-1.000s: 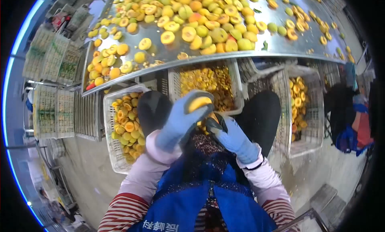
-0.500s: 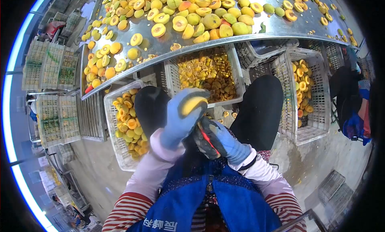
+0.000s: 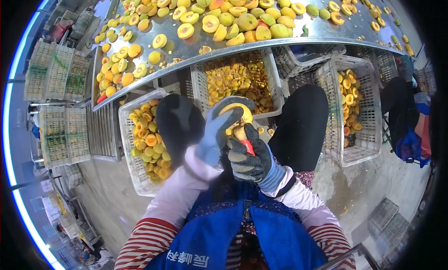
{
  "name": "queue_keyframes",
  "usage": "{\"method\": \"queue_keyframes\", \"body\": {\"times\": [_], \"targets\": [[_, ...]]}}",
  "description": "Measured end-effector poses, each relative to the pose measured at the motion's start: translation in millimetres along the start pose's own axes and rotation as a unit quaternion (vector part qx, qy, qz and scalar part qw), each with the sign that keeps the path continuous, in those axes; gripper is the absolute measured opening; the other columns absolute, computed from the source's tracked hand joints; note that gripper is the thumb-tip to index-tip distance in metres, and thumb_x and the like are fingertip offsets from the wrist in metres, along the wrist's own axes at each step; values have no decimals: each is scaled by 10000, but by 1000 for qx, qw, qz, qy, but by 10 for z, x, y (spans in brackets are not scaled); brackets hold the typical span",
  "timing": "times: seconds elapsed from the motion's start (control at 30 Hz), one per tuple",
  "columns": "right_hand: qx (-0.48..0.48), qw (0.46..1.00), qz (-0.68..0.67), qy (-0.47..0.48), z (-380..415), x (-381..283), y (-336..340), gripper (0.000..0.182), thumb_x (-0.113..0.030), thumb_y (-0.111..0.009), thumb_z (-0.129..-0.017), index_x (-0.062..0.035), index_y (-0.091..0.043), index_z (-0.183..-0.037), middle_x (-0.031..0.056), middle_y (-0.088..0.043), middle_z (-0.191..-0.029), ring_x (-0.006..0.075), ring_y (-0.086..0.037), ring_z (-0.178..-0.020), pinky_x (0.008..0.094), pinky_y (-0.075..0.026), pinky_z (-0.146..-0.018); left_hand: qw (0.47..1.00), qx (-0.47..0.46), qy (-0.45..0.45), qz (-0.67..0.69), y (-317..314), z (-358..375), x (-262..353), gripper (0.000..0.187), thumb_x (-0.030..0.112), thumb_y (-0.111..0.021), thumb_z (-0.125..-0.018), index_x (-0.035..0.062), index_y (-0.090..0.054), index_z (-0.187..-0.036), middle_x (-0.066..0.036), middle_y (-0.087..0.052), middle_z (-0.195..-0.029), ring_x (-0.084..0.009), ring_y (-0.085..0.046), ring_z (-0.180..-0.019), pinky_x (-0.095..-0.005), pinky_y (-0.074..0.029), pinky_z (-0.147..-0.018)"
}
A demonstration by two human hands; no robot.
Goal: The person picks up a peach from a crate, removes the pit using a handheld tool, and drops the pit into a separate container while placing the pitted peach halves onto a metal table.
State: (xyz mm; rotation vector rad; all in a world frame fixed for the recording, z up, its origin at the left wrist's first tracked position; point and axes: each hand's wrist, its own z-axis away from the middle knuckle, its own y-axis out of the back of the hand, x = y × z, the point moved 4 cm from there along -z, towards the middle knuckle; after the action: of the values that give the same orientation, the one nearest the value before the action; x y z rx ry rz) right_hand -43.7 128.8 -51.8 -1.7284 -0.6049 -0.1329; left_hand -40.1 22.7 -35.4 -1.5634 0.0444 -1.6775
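My left hand (image 3: 219, 125), in a blue and dark grey glove, curls around a yellow peach half (image 3: 247, 113) above my lap. My right hand (image 3: 251, 159), gloved likewise, is closed around a red-handled tool (image 3: 248, 146). The tool's upper end meets the cut side of the peach half; its tip is hidden there. Beyond my hands, a crate (image 3: 279, 112) between my knees holds pits and fruit scraps.
Many whole and halved peaches (image 3: 247, 22) lie on the metal table (image 3: 186, 46) ahead. Crates of peach halves stand by my left knee (image 3: 135, 176) and right knee (image 3: 343, 153). Another person (image 3: 410, 134) sits at far right. Stacked crates (image 3: 56, 74) stand at left.
The peach half has tipped so its cut side shows. My right hand has turned knuckles outward and brought the red-handled tool up against the fruit.
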Motion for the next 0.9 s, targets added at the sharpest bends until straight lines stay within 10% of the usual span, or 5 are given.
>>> {"method": "queue_keyframes", "body": {"times": [0.53, 0.7, 0.9], "targets": [[63, 996, -64, 25, -119, 0, -46, 478, -580, -335, -899, -118, -421, -812, -14, -393, -540, 94, -400, -377, 248, -332, -332, 984, 0, -147, -101, 15, -2, 103, 252, 109, -578, -813, -28, -587, -1024, -82, -630, -867, -146, -598, -774, -259, -479, -707], [26, 998, -48, 12, -138, -53, -51, 479, -579, -330, -900, -117, -428, -818, -5, -400, -551, 96, -401, -370, 250, -330, -327, 998, 49, -37, -26, 82, -90, 36, 242, 97, -579, -798, -28, -593, -1005, -81, -618, -869, -145, -590, -794, -260, -474, -712], [68, 996, -53, 12, -147, -18, -313, 454, -560, -352, -902, -116, -416, -825, -26, -393, -532, 76, -386, -354, 244, -325, -316, 949, -134, -133, -254, -43, -254, 369, 221, 67, -575, -800, -55, -587, -983, -97, -600, -961, -140, -570, -871, -249, -452, -750]]}}
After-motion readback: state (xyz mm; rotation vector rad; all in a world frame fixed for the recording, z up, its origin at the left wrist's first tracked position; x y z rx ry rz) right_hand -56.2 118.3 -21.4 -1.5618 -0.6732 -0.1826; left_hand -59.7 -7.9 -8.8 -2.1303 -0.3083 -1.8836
